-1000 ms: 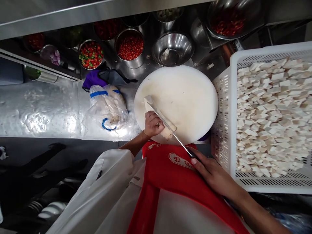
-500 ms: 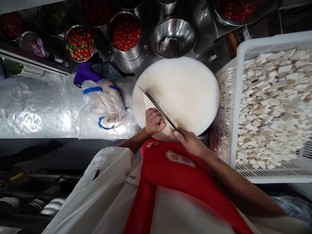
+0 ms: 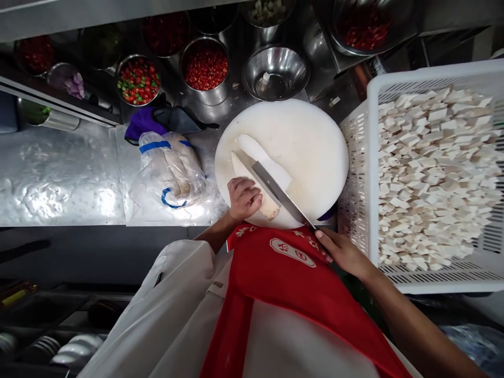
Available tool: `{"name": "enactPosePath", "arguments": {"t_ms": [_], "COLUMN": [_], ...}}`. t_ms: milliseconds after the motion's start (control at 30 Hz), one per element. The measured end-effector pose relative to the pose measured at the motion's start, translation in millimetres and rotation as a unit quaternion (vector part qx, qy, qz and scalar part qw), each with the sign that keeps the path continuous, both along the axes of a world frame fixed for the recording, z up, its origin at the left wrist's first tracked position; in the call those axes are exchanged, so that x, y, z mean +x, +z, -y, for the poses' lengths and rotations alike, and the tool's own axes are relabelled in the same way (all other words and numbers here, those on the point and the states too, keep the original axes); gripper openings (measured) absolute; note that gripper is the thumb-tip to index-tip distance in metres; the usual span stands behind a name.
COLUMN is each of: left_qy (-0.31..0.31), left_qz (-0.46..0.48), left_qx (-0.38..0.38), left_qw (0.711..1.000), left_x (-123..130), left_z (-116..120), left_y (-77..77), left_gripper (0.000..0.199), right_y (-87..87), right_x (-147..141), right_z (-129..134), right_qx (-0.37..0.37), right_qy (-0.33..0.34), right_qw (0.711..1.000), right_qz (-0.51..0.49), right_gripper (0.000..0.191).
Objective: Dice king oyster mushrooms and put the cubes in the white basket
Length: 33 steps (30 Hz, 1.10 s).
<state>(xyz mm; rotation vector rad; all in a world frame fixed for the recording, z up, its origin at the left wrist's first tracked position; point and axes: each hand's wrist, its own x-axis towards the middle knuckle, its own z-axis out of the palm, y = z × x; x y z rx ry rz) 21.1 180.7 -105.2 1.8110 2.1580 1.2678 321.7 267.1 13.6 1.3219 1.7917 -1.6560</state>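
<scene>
Nearest, the red cloth apron w/ white lettering (image 3: 271,283) hung over a white top. R hand (image 3: 334,249) was closed round the dark handle of a broad steel knife (image 3: 293,207), its blade slanting up-left over the board, btwn a pale, thick, elongated food pc. (image 3: 269,205) and a flat white cut slab (image 3: 263,153). L hand (image 3: 244,199) lay w/ fingers bent at the pc.'s left side; couldn't tell if it gripped. Pc. and slab both lay on the round white chopping board (image 3: 315,147), left half. To the board's left, a clear plastic bag w/ blue stripes (image 3: 169,168); to its right, a white perforated plastic basket (image 3: 374,173) of pale cut chunks (image 3: 433,178). Behind: a shiny, shallow steel bowl (image 3: 289,71) and a steel pot (image 3: 214,95) of chopped red chillies (image 3: 205,69).
</scene>
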Motion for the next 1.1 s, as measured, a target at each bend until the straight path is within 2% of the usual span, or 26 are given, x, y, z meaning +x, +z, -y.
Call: {"name": "enactPosePath", "arguments": {"t_ms": [100,200,333,467,567,767,867,967,1100], "left_qy": [-0.095,-0.161,-0.175,-0.164,-0.152,-0.153,-0.158,-0.166,-0.187], "left_qz": [-0.042,-0.075,-0.105,-0.123,-0.137,-0.097,-0.089,-0.094,-0.065], "left_qx": [-0.024,0.001,0.028,0.006,0.009,0.073,0.058,0.019,0.007], "left_qw": [0.994,0.984,0.979,0.979,0.979,0.981,0.982,0.982,0.980], "left_x": [-16.4,-31.6,-39.6,-38.6,-36.7,-33.8,-34.4,-35.8,-37.6], "left_z": [14.5,16.1,3.9,-5.1,-7.9,-12.6,-13.3,-12.8,-12.6], "left_y": [4.5,4.6,-3.8,-14.6,-18.0,-13.9,-13.9,-15.8,-16.9], "left_gripper": [0.034,0.048,0.048,0.050,0.052,0.045,0.045,0.046,0.045], "right_y": [7.5,31.7,68.8,84.1,82.3,81.3,79.0,64.0,25.7], "right_x": [-7.2,-20.5,-27.2,-28.9,-33.3,-46.3,-52.0,-60.6,-81.6], "right_z": [2.6,9.4,23.0,34.4,37.7,38.9,40.4,39.4,33.6], "right_qx": [0.069,0.120,0.121,0.124,0.121,0.071,0.069,0.065,0.095], "right_qy": [0.010,0.015,0.034,0.059,0.065,0.055,0.048,0.058,0.098], "right_qw": [0.998,0.993,0.992,0.990,0.991,0.996,0.996,0.995,0.988], "right_qz": [0.008,-0.010,-0.021,-0.008,0.005,0.024,0.036,0.042,0.072], "right_gripper": [0.052,0.049,0.040,0.040,0.042,0.046,0.046,0.046,0.048]}}
